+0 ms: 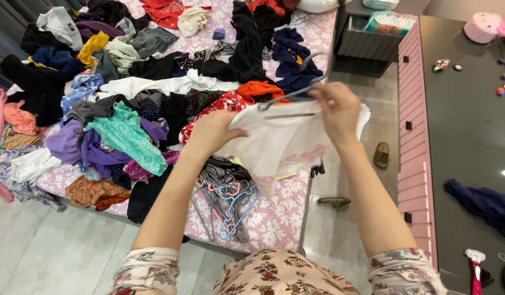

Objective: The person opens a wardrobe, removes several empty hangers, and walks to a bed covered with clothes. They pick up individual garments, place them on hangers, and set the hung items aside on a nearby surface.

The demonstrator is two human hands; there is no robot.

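My left hand [211, 131] & right hand [337, 109] both grip a white garment [282, 142] held up over the bed [280, 216], w/ a grey hanger [296, 90] pinched in my right fingers at its top edge. Pile of hangers [225, 199] lies just below on the floral sheet, mixed clothes [127, 98] heaped to the left.

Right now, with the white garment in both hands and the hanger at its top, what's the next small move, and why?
Probably ease the grey hanger further into the white garment. The right hand pinches the hanger and cloth together at the top, while the left hand holds the garment's left side. The hanger sits skewed, and most of it shows above the fabric, so it does not look seated yet.
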